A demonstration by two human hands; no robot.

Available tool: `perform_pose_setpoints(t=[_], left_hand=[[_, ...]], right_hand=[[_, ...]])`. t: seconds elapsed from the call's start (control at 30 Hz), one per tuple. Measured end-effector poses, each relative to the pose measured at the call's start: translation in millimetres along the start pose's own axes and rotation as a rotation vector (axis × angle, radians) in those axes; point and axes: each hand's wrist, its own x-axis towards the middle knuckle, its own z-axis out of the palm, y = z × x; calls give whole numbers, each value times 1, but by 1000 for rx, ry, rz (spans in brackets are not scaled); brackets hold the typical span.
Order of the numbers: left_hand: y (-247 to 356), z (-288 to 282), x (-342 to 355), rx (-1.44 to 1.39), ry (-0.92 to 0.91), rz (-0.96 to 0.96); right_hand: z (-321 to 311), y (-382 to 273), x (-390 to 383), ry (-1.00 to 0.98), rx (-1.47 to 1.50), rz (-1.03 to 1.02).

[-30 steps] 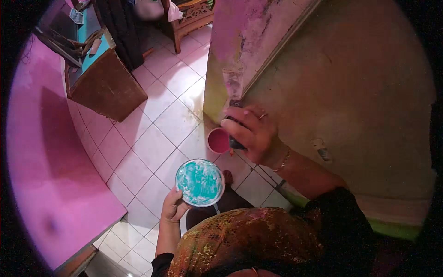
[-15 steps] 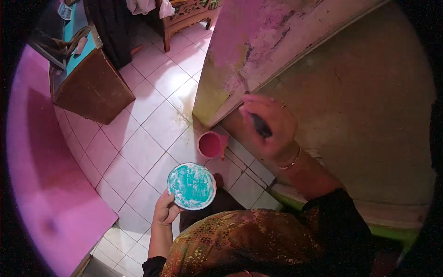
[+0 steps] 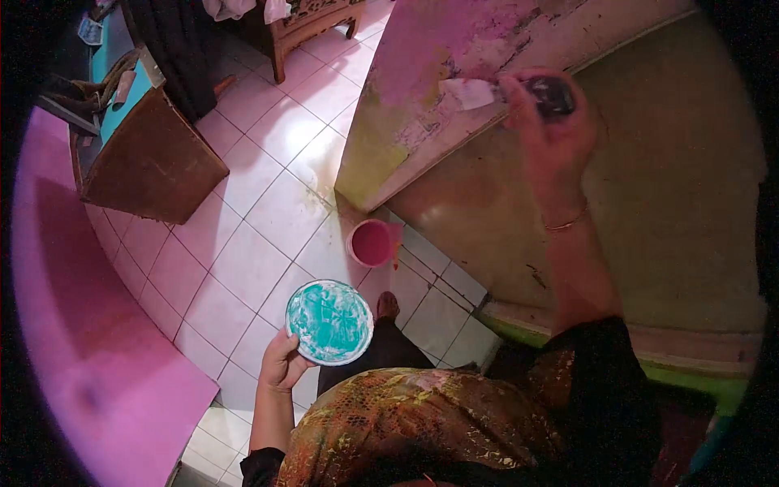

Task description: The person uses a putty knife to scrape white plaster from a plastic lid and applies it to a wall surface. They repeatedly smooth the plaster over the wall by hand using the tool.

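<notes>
My left hand (image 3: 284,361) grips a round teal lid (image 3: 329,321) smeared with white paste, held low in front of my body. My right hand (image 3: 552,138), raised toward the upper right, is closed on the dark handle of a scraper (image 3: 471,93). The scraper's pale blade lies at the patchy pink wall edge (image 3: 406,73), where paint is mottled with yellow-green and grey; whether it touches is hard to tell. A pink bucket (image 3: 371,243) stands on the floor below, near the wall's corner.
A brown wooden cabinet (image 3: 150,154) with a turquoise top and draped items stands at the left. Carved wooden furniture (image 3: 300,28) is at the back. A pink wall (image 3: 122,357) runs along the left. My bare foot (image 3: 387,307) is on the tiled floor (image 3: 243,243).
My right hand with the scraper has moved up and right along the wall edge. My left hand with the lid has shifted slightly left.
</notes>
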Motion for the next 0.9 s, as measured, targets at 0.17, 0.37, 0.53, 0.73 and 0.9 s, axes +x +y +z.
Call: perform_pose_setpoints(t=[0.17, 0.37, 0.53, 0.73, 0.9], left_hand=[[-3, -2, -1, -24, 30, 12], [-9, -8, -2, -35, 80, 28], [-12, -5, 1, -42, 67, 14], [-15, -8, -1, -49, 79, 50], [-12, -3, -1, -108, 91, 19]], right_hand=[[-6, -17, 5, 140, 260, -105], [25, 10, -11, -158, 39, -135], [17, 35, 7, -33, 114, -81], [1, 14, 0, 178, 180, -131], [31, 14, -7, 120, 151, -94]])
